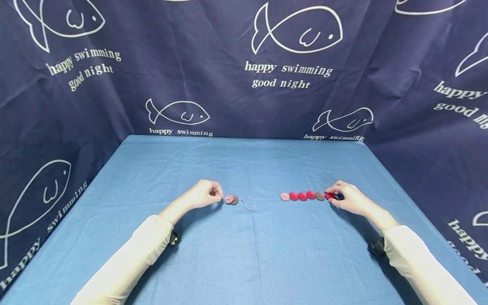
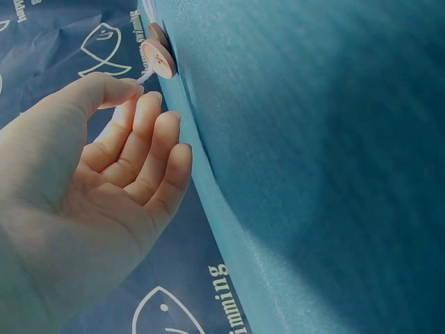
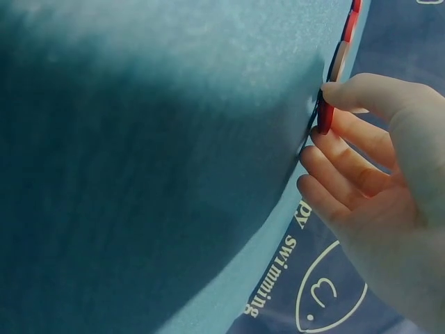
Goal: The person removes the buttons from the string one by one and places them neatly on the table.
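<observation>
My left hand [image 1: 209, 193] pinches one end of a pale string [image 2: 145, 75] between thumb and forefinger. Threaded on it, beside the fingertips, are a pink button [image 1: 228, 199] and a brown button [image 1: 234, 201]; the string's free end [image 1: 250, 205] curls on the cloth to their right. At the right end of a row of buttons, my right hand [image 1: 348, 196] has thumb and fingertips on a dark red button [image 3: 325, 117], pinching it at its edges close over the cloth. Its neighbour in the row is a brown button [image 1: 320, 196].
Leftward from there the row runs through several red buttons [image 1: 302, 196] to a pink button [image 1: 284, 196]. A blue cloth [image 1: 244, 254] covers the table. Dark blue curtains [image 1: 244, 110] with white fish prints stand behind it and along both sides.
</observation>
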The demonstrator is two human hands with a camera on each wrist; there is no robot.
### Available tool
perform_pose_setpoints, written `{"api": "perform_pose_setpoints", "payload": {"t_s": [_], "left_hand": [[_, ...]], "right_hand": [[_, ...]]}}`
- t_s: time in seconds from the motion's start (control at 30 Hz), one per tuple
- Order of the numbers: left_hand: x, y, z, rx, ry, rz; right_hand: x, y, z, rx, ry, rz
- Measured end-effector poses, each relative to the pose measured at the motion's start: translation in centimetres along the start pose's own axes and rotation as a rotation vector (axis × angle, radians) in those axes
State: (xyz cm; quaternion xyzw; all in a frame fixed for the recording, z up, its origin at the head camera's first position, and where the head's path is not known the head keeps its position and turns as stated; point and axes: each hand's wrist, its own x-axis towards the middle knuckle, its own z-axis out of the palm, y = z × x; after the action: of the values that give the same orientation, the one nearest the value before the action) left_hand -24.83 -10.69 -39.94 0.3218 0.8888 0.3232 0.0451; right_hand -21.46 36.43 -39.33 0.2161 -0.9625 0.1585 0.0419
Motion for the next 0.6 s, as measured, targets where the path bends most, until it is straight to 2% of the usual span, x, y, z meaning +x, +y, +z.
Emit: {"api": "perform_pose_setpoints", "payload": {"t_s": [0.6], "left_hand": [[-0.04, 0.14, -0.22, -0.003, 0.013, 0.007]], "right_hand": [[0.07, -0.23, -0.01, 0.005, 0.023, -0.035]]}}
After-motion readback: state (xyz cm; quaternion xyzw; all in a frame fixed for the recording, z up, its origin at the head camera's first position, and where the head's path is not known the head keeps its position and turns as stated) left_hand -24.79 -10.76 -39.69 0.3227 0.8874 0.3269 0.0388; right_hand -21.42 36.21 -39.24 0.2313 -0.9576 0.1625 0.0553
